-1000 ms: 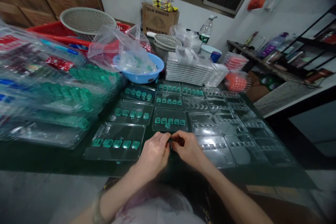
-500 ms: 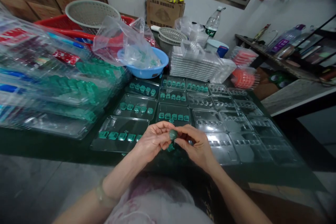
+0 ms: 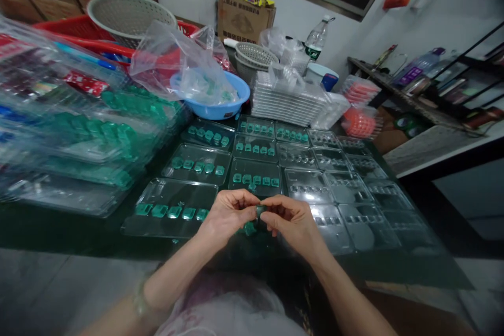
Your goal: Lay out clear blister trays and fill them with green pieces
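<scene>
Both hands meet above the near edge of the dark table (image 3: 394,268). My left hand (image 3: 228,215) and my right hand (image 3: 289,220) pinch a small dark-green piece (image 3: 260,211) between their fingertips. A lighter green piece (image 3: 249,229) shows just below the fingers. Under and beyond the hands lie clear plastic blister trays in rows. Those on the left and middle, such as the tray (image 3: 255,177) right behind the hands, hold rows of green pieces. The trays on the right (image 3: 356,189) show empty pockets.
Stacked bags of filled green trays (image 3: 79,136) crowd the left. A blue bowl (image 3: 214,102) under a clear bag, mesh baskets (image 3: 129,18), a stack of clear trays (image 3: 287,102), a water bottle (image 3: 315,42) and a cardboard box (image 3: 244,18) stand behind. Shelving (image 3: 444,89) stands right.
The hands lifted slightly off the table with the small green piece, then settled a little lower, still pinching it together. The view shifted a bit; the trays stayed put.
</scene>
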Available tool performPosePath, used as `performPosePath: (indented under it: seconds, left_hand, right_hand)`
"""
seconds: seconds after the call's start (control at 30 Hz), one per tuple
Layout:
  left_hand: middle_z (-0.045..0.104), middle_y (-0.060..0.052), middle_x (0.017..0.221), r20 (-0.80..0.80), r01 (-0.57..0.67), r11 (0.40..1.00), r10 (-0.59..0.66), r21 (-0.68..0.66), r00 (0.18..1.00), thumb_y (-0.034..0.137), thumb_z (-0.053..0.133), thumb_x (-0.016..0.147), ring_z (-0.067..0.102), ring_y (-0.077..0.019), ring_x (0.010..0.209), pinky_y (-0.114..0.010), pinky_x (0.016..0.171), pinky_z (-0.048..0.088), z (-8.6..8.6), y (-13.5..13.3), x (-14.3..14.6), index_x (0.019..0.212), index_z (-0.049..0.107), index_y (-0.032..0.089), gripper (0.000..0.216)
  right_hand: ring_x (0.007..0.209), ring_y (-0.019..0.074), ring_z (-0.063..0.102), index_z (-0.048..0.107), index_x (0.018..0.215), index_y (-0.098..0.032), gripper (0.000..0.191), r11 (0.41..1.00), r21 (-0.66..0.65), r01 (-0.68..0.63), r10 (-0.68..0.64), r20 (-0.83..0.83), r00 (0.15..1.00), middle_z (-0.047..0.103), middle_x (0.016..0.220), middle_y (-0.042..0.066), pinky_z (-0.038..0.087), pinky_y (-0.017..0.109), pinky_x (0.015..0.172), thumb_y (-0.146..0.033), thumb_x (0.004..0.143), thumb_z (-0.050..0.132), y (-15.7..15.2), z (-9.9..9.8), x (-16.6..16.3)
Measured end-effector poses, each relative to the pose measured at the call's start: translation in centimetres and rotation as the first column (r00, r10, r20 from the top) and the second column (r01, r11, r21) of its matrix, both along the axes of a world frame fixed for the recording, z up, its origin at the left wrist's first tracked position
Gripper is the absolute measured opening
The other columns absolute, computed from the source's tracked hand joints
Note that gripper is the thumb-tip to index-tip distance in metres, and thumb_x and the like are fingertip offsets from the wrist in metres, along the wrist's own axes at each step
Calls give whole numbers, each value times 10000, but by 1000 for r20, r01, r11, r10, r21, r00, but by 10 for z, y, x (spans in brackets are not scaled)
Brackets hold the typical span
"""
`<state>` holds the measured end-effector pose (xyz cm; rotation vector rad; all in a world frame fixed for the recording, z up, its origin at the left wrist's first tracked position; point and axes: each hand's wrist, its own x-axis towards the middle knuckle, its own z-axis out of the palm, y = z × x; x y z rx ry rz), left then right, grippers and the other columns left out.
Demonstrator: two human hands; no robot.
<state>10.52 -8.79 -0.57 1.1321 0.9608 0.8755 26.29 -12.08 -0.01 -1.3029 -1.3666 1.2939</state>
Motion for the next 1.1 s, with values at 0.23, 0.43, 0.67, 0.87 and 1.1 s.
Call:
performPosePath:
  seconds: [0.23,0.43,0.67,0.87,1.1]
  left_hand:
    - [599,-7,654,-162,-41,993,59,115,985,286,626,723,476,-93,555,-211,505,357,5,9,-14,854,657,135,203]
    - [603,-30,810,-243,-80,959,148,271,959,304,589,768,537,-132,693,-233,585,410,-10,6,-42,891,635,174,185]
    - [591,-33,840,-307,-65,928,187,367,933,291,557,793,546,-135,721,-229,592,427,-14,1,-50,867,627,178,151]
    - [589,-12,800,-400,9,884,203,467,894,250,544,802,537,-111,660,-219,577,422,-8,-3,-45,846,619,176,114]
    - [606,-33,968,-587,251,826,115,505,802,187,536,803,551,-109,678,-235,621,452,-17,-18,-42,1001,593,182,206]
  right_hand:
    - [581,142,581,659,947,-149,313,908,408,93,-337,582,740,646,664,34,469,257,552,-381,759,565,92,-16,67]
    - [705,181,604,695,872,-151,224,913,408,7,-337,745,576,676,754,61,454,285,663,-262,699,605,169,-43,102]
    - [754,172,601,682,925,-186,234,943,320,-93,-262,884,386,675,821,46,440,259,684,-263,728,582,180,-51,94]
    - [849,219,585,666,887,-171,208,960,241,-144,-204,952,230,632,940,105,427,292,711,-269,797,506,168,-45,81]
    - [892,268,568,510,1148,-103,382,965,238,-112,-218,961,168,583,1021,166,422,335,716,-251,797,508,150,-29,69]
